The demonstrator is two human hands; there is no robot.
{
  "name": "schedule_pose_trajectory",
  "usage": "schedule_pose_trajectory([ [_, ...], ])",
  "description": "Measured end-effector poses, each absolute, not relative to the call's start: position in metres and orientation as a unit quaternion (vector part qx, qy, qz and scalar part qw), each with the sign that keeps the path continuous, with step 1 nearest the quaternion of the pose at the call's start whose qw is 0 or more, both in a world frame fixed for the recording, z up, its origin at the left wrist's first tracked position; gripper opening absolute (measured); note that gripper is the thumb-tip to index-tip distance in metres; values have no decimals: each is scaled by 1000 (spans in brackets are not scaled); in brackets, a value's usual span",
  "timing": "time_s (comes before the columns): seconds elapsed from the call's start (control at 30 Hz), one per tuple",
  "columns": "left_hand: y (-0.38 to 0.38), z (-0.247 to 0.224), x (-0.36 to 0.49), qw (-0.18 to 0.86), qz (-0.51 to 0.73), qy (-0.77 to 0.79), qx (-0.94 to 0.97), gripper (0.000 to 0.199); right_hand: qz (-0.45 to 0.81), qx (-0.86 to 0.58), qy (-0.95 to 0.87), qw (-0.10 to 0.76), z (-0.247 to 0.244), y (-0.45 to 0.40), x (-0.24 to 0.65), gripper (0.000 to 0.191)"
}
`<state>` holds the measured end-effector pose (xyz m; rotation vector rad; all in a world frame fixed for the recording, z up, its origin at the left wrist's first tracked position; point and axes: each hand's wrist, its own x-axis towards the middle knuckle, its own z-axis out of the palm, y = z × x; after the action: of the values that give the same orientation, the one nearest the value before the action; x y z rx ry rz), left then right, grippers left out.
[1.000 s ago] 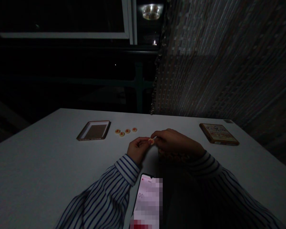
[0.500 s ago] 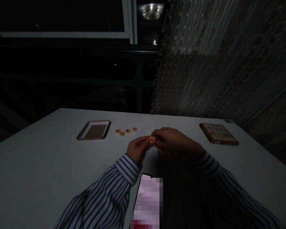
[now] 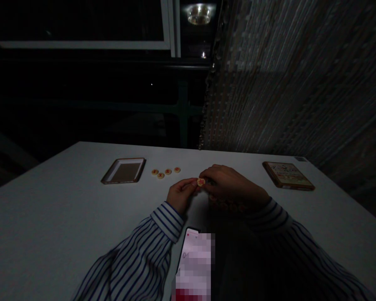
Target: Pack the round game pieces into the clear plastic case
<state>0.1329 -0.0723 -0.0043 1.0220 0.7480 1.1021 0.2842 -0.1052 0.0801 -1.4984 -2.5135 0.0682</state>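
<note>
Between the fingertips of both hands is a round, pale Chinese chess piece point(image 3: 201, 182) with a red character facing me. My left hand point(image 3: 181, 194) pinches it from the left with thumb and finger. From the right, the fingers of my right hand point(image 3: 227, 183) close on its other edge, partly hidden behind the palm. Under my right hand, in shadow, lie several more chess pieces point(image 3: 228, 205), dim and partly covered. Beyond my left hand, several loose chess pieces point(image 3: 168, 172) with red characters rest flat on the white table point(image 3: 81, 217).
An open, shallow box tray point(image 3: 125, 171) sits at the left. At the right lies a box lid point(image 3: 288, 174) with a printed picture. A lit phone point(image 3: 192, 263) lies in front of me between my forearms. A bead curtain point(image 3: 269, 83) hangs behind the table.
The chess piece in my fingers has turned slightly, and its red character now looks rotated and sharper. Both hands stay in nearly the same place.
</note>
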Motion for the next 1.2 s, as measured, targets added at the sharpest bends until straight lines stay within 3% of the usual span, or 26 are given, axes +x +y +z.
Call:
schedule_pose_trajectory([
  [0.3, -73, -2, 135, 647, 499, 365, 447, 31, 9, -539, -837, 93, 86, -104, 290, 31],
  [0.63, -74, -10, 132, 423, 463, 433, 647, 23, -9, -576, -817, 37, 87, -104, 307, 34],
  [1.2, -73, -14, 132, 408, 453, 445, 656, 25, 28, -569, -820, -50, 65, -95, 316, 26],
])
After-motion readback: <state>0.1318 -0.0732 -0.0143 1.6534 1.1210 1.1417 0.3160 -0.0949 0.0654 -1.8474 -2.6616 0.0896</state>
